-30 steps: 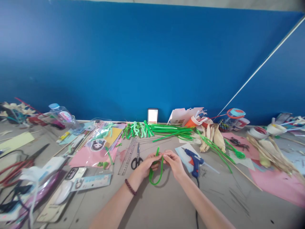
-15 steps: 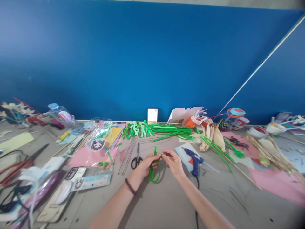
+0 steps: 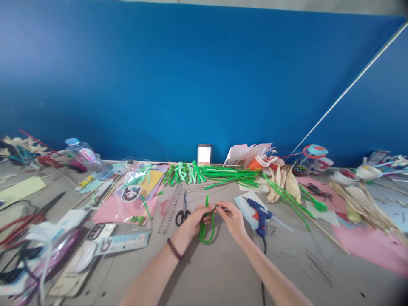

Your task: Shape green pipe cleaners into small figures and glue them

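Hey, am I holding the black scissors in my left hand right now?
No, the black scissors lie on the table beside the ruler, while the left hand holds a looped green pipe cleaner.

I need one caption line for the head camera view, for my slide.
Left hand holding a looped green craft stem, right hand close beside, between scissors and a blue glue gun.

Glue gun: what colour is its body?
Mostly blue; the glue gun shows best in the head view.

a blue partition (image 3: pixel 204 76) with 1 slanting white strip (image 3: pixel 349 89) stands behind the grey tabletop (image 3: pixel 213 276).
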### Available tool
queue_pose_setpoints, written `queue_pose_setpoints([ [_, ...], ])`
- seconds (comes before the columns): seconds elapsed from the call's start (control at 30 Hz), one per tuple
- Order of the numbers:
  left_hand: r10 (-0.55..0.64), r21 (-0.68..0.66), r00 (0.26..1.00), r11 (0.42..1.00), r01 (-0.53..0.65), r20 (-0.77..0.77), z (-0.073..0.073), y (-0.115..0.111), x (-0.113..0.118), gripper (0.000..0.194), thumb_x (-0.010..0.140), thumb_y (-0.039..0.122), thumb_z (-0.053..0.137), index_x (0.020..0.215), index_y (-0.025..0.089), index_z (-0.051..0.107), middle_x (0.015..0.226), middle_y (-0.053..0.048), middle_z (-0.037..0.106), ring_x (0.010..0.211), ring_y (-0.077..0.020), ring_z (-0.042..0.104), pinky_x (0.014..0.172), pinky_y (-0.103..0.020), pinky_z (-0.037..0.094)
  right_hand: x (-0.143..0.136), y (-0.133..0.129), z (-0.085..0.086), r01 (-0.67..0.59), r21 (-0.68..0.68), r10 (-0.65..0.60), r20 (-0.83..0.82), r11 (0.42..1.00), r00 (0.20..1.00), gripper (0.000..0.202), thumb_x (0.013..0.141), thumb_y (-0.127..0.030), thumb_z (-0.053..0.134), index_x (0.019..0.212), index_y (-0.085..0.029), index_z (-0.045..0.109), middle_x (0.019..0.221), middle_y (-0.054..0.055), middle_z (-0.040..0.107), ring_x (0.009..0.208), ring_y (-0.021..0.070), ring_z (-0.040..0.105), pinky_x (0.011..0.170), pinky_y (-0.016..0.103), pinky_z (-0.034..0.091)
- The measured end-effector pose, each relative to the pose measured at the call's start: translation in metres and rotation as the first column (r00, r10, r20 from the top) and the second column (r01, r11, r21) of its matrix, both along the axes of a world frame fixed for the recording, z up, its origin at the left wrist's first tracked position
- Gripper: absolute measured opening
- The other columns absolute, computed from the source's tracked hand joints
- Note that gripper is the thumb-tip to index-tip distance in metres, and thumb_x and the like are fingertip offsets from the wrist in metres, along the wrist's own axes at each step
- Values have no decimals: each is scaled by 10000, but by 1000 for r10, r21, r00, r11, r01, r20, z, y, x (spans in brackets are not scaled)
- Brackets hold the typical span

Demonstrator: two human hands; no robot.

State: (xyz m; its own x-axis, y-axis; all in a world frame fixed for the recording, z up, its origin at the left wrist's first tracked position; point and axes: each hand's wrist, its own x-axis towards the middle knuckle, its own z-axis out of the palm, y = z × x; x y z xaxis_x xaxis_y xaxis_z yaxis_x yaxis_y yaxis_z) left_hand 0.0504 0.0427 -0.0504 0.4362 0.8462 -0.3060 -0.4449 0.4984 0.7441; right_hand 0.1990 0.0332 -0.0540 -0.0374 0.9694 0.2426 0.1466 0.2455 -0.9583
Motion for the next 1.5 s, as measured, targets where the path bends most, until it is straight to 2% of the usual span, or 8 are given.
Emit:
queue_pose_setpoints([
  [0.2, 37, -2, 999, 999, -37, -27, 2, 0, 2, 269, 610, 328, 761, 623, 108, 606, 426, 75, 351, 394, -23, 268, 409, -180, 179, 2, 2, 0, 6, 85, -12, 75, 996, 997, 164, 780, -288, 597, 859, -207, 715, 860, 71, 695, 738, 179, 630, 583, 267, 496],
  [0.37, 54, 16, 997, 998, -53, -64, 5, -1, 3, 286, 582, 345, 764, 608, 102, 616, 422, 66, 369, 400, -32, 280, 421, -198, 176, 2, 2, 0, 2, 110, -9, 63, 994, 998, 144, 772, -287, 615, 833, -216, 724, 868, 77, 688, 787, 191, 632, 598, 269, 496],
  [0.57, 28, 26, 994, 999, -25, -102, 7, -1, 3, 300, 571, 371, 762, 596, 106, 624, 402, 62, 385, 385, -30, 266, 428, -218, 147, 3, 5, -2, -45, -108, 34, -100, 993, 994, 217, 731, -379, 651, 808, -185, 711, 856, 64, 666, 582, 122, 559, 473, 227, 444],
  [0.7, 22, 34, 996, 999, -19, -90, 10, -1, 3, 285, 555, 346, 773, 605, 105, 631, 419, 56, 415, 381, -26, 277, 430, -221, 138, 2, 7, -4, -118, -188, 78, -207, 975, 975, 283, 692, -428, 683, 813, -173, 708, 857, 65, 646, 605, 129, 561, 448, 213, 422],
  [0.93, -6, 46, 996, 999, 10, -84, 9, -3, 3, 266, 587, 334, 768, 610, 109, 627, 492, 30, 486, 416, -31, 331, 449, -216, 197, 2, 8, -3, -141, -198, 81, -282, 970, 956, 264, 678, -428, 706, 709, -169, 662, 836, 42, 603, 565, 107, 545, 459, 221, 397],
  [1.17, -75, 34, 980, 996, 83, -186, 6, -2, 2, 326, 688, 415, 680, 701, 91, 654, 592, -18, 554, 483, -63, 404, 466, -223, 236, 6, 8, 6, -136, -216, 74, -274, 967, 959, 329, 701, -490, 672, 725, -179, 569, 576, -27, 528, 489, 110, 518, 473, 232, 380],
  [1.33, -190, -63, 981, 980, 188, -44, 6, -3, 2, 318, 686, 397, 678, 771, 91, 668, 616, -14, 552, 495, -63, 406, 452, -215, 255, 10, 8, 6, -222, -278, 103, -383, 935, 918, 346, 730, -504, 641, 777, -187, 510, 513, -60, 491, 441, 123, 539, 476, 238, 383],
  [1.5, -126, -81, 990, 989, 121, -64, 5, -3, 1, 276, 650, 348, 737, 760, 101, 684, 598, 3, 551, 455, -44, 407, 424, -196, 251, 14, 13, 2, -110, -246, 21, -338, 963, 941, 346, 697, -491, 678, 743, -172, 552, 569, -22, 540, 511, 111, 507, 497, 226, 389],
])
